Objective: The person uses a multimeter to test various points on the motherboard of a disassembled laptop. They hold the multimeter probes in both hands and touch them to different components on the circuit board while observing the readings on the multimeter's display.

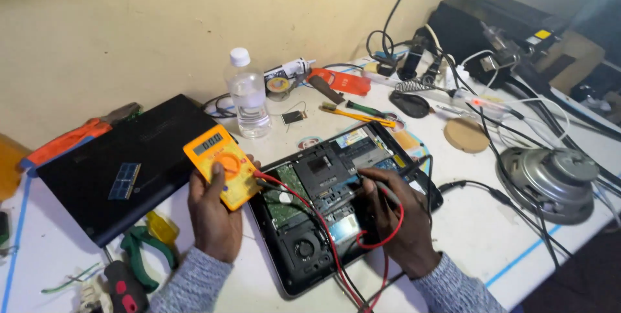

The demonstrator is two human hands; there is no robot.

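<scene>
My left hand [212,213] holds a yellow multimeter [221,165] upright over the table's middle, thumb on its round dial. Red and black test leads [326,235] run from it across an opened laptop [304,248] whose circuit board and fan are bare. My right hand [394,219] rests on the laptop's right half and grips the probes, tips pressed to the board near its upper part. Grey knit sleeves cover both wrists.
A closed black laptop [116,158] with a memory stick on it lies left. A clear water bottle [248,96] stands behind the meter. Green pliers [145,251], a metal motor [553,180], tangled cables [517,112] and small tools crowd the white table [479,235].
</scene>
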